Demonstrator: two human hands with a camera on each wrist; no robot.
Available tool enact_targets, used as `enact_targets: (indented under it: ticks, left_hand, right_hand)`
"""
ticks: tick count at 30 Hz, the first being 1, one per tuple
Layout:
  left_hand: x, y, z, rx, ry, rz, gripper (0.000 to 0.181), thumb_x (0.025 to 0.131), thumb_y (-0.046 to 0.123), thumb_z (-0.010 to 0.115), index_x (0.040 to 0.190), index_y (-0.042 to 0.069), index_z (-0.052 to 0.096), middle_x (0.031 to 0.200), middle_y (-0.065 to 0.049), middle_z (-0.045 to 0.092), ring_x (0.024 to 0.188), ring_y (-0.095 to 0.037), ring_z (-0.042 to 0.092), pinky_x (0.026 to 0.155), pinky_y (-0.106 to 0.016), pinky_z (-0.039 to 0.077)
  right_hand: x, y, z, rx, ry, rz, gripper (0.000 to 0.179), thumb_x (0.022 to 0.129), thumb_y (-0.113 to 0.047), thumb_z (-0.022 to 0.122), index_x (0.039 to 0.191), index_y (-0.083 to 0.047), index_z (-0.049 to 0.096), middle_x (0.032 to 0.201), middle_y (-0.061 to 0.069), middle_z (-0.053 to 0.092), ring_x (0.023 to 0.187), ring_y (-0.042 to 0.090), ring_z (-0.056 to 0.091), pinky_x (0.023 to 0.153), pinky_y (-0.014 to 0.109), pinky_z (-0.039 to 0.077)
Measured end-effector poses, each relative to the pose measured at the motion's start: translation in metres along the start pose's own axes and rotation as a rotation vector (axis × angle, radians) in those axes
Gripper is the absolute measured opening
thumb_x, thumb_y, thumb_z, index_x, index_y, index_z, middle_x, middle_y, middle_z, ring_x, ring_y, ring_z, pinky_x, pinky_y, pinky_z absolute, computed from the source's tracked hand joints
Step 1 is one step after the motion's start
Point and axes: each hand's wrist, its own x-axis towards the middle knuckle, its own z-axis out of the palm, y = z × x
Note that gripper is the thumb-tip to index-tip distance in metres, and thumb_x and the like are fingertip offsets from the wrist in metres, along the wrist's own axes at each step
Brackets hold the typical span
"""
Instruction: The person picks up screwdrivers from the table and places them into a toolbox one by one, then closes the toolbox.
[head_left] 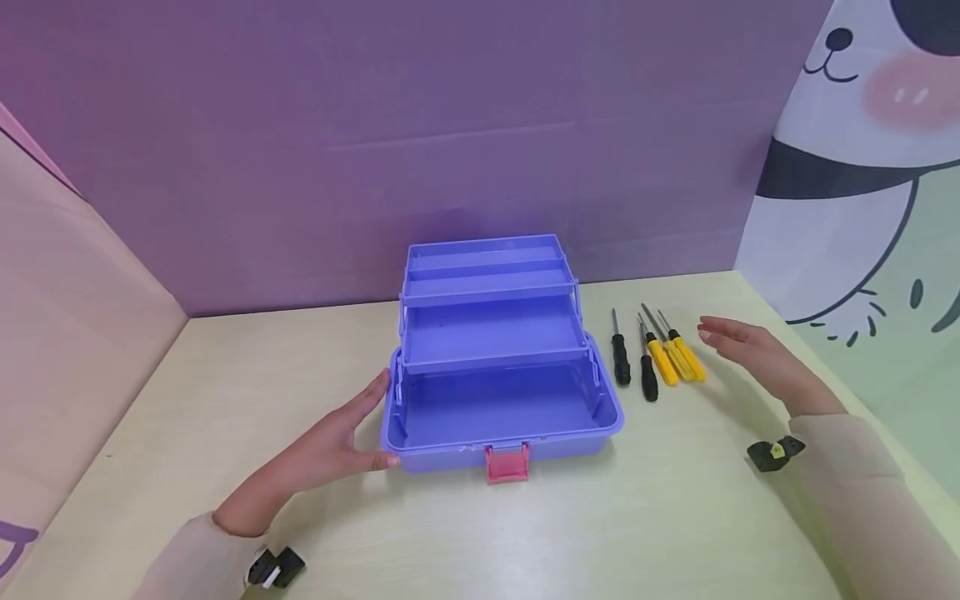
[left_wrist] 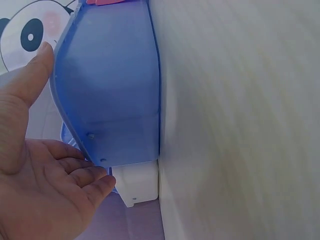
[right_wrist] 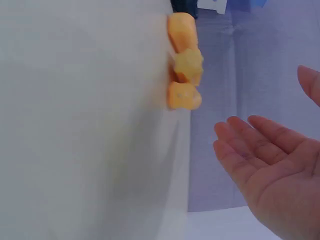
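"Purple-blue plastic makes up the toolbox (head_left: 450,461) in front of you. It stands on the pale, wood-look table (head_left: 525,542). Its two step-like trays (head_left: 495,363) are lifted, and its small pink plastic latch (head_left: 507,465) hangs at the front. Your left hand (head_left: 330,454) is spread along its left side, thumb by the front corner. It touches the box but does not wrap round it."

"What about the right hand (head_left: 757,354)?"

"Yours holds nothing. Its fingers are loose and nearly straight, just beside five screwdrivers (head_left: 678,360) with thin metal shafts. They lie on the table, right of the box. Two have black handles (head_left: 621,360), nearer the box. Three have yellow handles (head_left: 662,360), nearer your hand."

"Which step does this look like?"

"Looks like the start of a pick-up. You seem to steady the box with one hand and reach with the other. All five screwdrivers are outside the box, and none is lifted."

"So what does the next move need?"

"I think you should bring your right hand to the nearest yellow handle and pinch it with thumb and fingers. The yellow ones sit close together, so one might roll. Take just one. Let your left hand press the box so it won't slide."
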Motion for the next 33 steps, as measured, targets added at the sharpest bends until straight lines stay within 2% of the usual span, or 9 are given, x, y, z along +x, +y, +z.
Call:
enact_targets:
  ticks: [3,5,8,12,16,21,24,28,33]
  left_hand:
    - [0.0,0.0,0.001,0.009,0.007,-0.002,0.103,0.078,0.032,0.077,0.149,-0.002,0.012,0.154,-0.024,0.013,0.138,-0.046,0.018,0.106,-0.059,0.026]
    - [0.0,0.0,0.001,0.015,0.01,-0.005,0.102,0.078,0.032,0.077,0.149,-0.002,0.012,0.154,-0.024,0.013,0.138,-0.046,0.018,0.106,-0.059,0.026]
    - [0.0,-0.001,0.001,0.016,0.009,-0.007,0.102,0.078,0.032,0.077,0.149,-0.001,0.012,0.154,-0.024,0.013,0.138,-0.046,0.018,0.106,-0.059,0.026]
    - [-0.001,0.0,0.001,0.015,0.006,-0.007,0.101,0.079,0.032,0.077,0.15,0.0,0.012,0.154,-0.023,0.012,0.138,-0.046,0.018,0.106,-0.059,0.026]
    - [0.0,0.0,0.001,0.026,0.007,-0.004,0.101,0.078,0.032,0.077,0.149,-0.001,0.013,0.154,-0.024,0.013,0.137,-0.046,0.019,0.106,-0.059,0.027]
    - [0.001,0.0,0.002,0.024,0.002,-0.009,0.101,0.079,0.033,0.076,0.149,-0.001,0.013,0.154,-0.023,0.013,0.138,-0.045,0.018,0.106,-0.059,0.027]
    - [0.001,0.001,0.002,0.023,-0.001,-0.019,0.101,0.079,0.033,0.076,0.15,0.0,0.012,0.155,-0.022,0.012,0.138,-0.045,0.018,0.106,-0.059,0.027]
    - [0.0,0.002,0.0,0.02,-0.004,-0.027,0.1,0.079,0.033,0.076,0.149,0.0,0.012,0.155,-0.021,0.012,0.138,-0.045,0.018,0.106,-0.059,0.027]
    - [0.001,0.002,0.0,0.015,-0.003,-0.029,0.099,0.08,0.033,0.076,0.149,0.0,0.013,0.154,-0.022,0.013,0.138,-0.044,0.018,0.106,-0.059,0.027]
  right_hand:
    - [0.003,0.004,0.004,0.077,-0.012,-0.029,0.067,0.101,-0.041,0.039,0.146,0.006,0.021,0.149,0.028,0.027,0.121,0.008,0.046,0.109,0.054,0.024]
    - [0.004,0.005,0.007,0.106,-0.01,-0.027,0.065,0.102,-0.037,0.038,0.145,0.008,0.022,0.148,0.029,0.027,0.112,-0.002,0.046,0.11,0.052,0.025]
    - [0.005,0.005,0.009,0.106,-0.004,0.006,0.066,0.101,-0.037,0.04,0.145,0.009,0.022,0.148,0.029,0.026,0.125,0.015,0.044,0.11,0.055,0.023]
    - [0.008,0.003,0.012,0.041,0.009,0.072,0.07,0.099,-0.041,0.044,0.145,0.008,0.023,0.148,0.03,0.025,0.135,0.047,0.021,0.107,0.063,0.021]
    - [0.01,0.004,0.014,0.01,0.036,0.098,0.065,0.099,-0.034,0.046,0.142,0.01,0.027,0.146,0.032,0.028,0.134,0.049,0.022,0.105,0.064,0.024]
    - [0.01,0.005,0.018,0.084,0.082,0.134,0.061,0.1,-0.03,0.046,0.141,0.011,0.029,0.144,0.032,0.03,0.132,0.046,0.028,0.107,0.057,0.028]
    - [0.011,0.006,0.02,0.14,0.109,0.167,0.061,0.099,-0.031,0.047,0.142,0.009,0.029,0.145,0.03,0.031,0.129,0.039,0.036,0.108,0.049,0.032]
    - [0.014,0.007,0.021,0.221,0.118,0.205,0.06,0.098,-0.029,0.051,0.143,0.006,0.031,0.14,0.023,0.041,0.105,0.01,0.054,0.097,0.026,0.046]
    - [0.017,0.008,0.024,0.297,0.118,0.236,0.058,0.096,-0.019,0.055,0.141,0.009,0.033,0.133,0.017,0.046,0.081,-0.009,0.05,0.079,0.011,0.05]
